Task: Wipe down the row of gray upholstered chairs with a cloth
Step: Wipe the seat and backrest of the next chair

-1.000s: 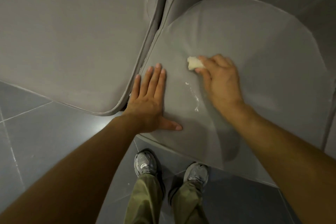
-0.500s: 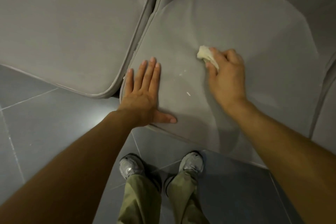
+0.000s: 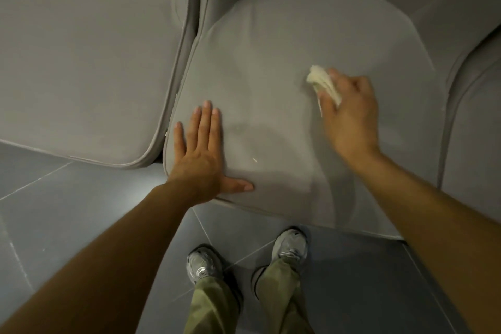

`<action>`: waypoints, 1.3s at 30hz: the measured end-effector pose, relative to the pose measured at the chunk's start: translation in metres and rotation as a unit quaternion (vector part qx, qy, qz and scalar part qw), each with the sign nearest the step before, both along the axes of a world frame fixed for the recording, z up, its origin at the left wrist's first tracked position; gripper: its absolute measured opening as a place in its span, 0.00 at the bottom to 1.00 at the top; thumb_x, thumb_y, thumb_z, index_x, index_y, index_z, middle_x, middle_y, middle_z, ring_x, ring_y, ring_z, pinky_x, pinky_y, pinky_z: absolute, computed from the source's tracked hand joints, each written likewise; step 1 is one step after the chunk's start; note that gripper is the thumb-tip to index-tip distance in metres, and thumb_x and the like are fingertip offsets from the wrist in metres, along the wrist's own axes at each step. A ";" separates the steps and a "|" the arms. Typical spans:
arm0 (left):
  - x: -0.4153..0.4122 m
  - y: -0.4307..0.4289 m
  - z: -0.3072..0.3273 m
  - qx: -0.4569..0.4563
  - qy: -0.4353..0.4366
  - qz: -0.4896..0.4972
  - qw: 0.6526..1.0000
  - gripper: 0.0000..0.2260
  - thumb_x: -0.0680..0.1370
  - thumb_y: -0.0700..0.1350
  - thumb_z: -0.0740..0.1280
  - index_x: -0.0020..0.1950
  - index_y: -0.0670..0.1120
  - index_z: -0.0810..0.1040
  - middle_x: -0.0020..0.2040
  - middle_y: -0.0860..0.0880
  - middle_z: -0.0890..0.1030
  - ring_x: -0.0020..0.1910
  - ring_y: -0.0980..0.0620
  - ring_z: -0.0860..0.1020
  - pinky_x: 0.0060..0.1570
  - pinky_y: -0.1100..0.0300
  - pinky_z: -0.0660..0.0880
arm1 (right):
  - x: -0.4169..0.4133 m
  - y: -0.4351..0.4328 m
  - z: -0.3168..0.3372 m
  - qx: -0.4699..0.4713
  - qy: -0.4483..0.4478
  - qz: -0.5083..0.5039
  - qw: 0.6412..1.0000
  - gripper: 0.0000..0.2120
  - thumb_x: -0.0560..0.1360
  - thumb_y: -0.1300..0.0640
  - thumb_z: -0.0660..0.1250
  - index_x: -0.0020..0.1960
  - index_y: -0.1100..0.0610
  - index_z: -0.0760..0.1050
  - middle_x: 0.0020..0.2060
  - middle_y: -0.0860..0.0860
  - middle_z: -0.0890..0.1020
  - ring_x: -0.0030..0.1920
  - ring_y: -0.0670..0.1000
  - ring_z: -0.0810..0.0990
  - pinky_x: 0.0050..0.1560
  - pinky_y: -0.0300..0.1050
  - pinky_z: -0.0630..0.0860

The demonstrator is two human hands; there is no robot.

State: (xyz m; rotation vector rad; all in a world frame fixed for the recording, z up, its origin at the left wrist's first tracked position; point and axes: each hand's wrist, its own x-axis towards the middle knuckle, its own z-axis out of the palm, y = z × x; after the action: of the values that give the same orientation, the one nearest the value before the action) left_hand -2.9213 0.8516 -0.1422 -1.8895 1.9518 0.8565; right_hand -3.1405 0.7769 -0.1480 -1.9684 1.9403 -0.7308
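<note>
Head view. Left hand [image 3: 202, 154] lies flat on the near-left corner of the middle seat [image 3: 284, 43], fingers straight, thumb out along the front edge. It grasps nothing and looks to be bracing. Right hand [image 3: 349, 114] is curled round a wadded pale cloth [image 3: 322, 83], which is pressed to the seat right of frame centre.

Change: a second ago the cloth sat nearer mid-seat, above a white streak. It has since swept rightward and the streak is mostly gone. One pale fleck [image 3: 254, 160] is left at lower centre, between the hands, with a fainter one above it. Left hand has not shifted. Reading: the centre of this seat is largely wiped and the right side is in hand. A return pass is likely for the fleck.

Edges and room:
- The seat is rounded at the back, toward the top of the frame.
- Its piped edge runs beside the left seat [image 3: 81, 62] along a narrow dark gap where dirt could lodge.
- The right seat [image 3: 477, 130] is just beside it at the frame's right edge, so the cloth has little travel left that way.
- Open fabric lies above the cloth.
- The front edge overhangs the tiled floor [image 3: 67, 211], and the shoes [image 3: 202, 266] stand close below it.
- Whether the neighbouring seats are wiped, cannot tell.
</note>
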 end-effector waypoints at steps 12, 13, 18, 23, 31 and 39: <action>0.004 -0.001 -0.007 -0.069 0.052 -0.034 0.996 0.61 0.52 0.85 0.41 0.69 0.46 0.24 0.69 0.52 0.23 0.68 0.57 0.22 0.65 0.58 0.21 | 0.072 0.049 -0.008 0.016 -0.098 0.166 0.981 0.15 0.70 0.63 0.62 0.54 0.63 0.79 0.41 0.63 0.77 0.39 0.64 0.78 0.41 0.52 0.74; 0.002 -0.003 -0.007 -0.076 0.058 -0.042 0.995 0.60 0.53 0.84 0.40 0.70 0.46 0.26 0.70 0.52 0.25 0.68 0.58 0.22 0.66 0.59 0.22 | 0.060 0.042 -0.005 0.012 -0.105 0.142 0.984 0.15 0.70 0.64 0.62 0.55 0.62 0.79 0.41 0.62 0.77 0.40 0.63 0.77 0.44 0.51 0.72; -0.023 -0.019 -0.009 -0.102 0.078 -0.095 0.987 0.59 0.56 0.82 0.47 0.72 0.46 0.27 0.73 0.50 0.28 0.69 0.58 0.23 0.67 0.59 0.22 | -0.040 0.000 -0.004 -0.007 -0.016 -0.086 0.996 0.17 0.72 0.61 0.65 0.60 0.62 0.77 0.45 0.66 0.77 0.45 0.63 0.76 0.50 0.43 0.66; -0.049 -0.027 -0.015 -0.117 0.080 -0.164 0.976 0.59 0.60 0.82 0.46 0.75 0.42 0.33 0.76 0.46 0.35 0.74 0.53 0.31 0.71 0.55 0.29 | -0.139 -0.005 -0.002 0.012 0.040 -0.140 0.989 0.18 0.77 0.58 0.61 0.64 0.64 0.73 0.52 0.69 0.72 0.51 0.66 0.73 0.56 0.47 0.66; -0.059 -0.035 -0.019 -0.097 0.057 -0.194 0.975 0.58 0.63 0.81 0.46 0.77 0.38 0.44 0.77 0.39 0.49 0.76 0.45 0.46 0.72 0.51 0.40 | -0.085 0.042 -0.024 0.020 0.004 -0.063 0.998 0.18 0.73 0.60 0.58 0.59 0.65 0.76 0.44 0.65 0.76 0.43 0.64 0.76 0.48 0.49 0.67; -0.080 -0.036 -0.018 -0.097 0.060 -0.214 0.970 0.57 0.64 0.81 0.46 0.77 0.39 0.43 0.77 0.39 0.48 0.76 0.47 0.45 0.72 0.52 0.38 | -0.150 -0.024 -0.001 0.013 0.053 -0.050 0.997 0.17 0.72 0.62 0.62 0.59 0.64 0.77 0.46 0.66 0.75 0.45 0.64 0.75 0.50 0.50 0.70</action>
State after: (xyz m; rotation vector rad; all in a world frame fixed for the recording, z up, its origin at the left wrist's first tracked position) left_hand -3.0012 0.8160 -0.1602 -1.4430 2.4688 0.6812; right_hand -3.2907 0.7529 -0.1490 -1.9428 2.1113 -0.6336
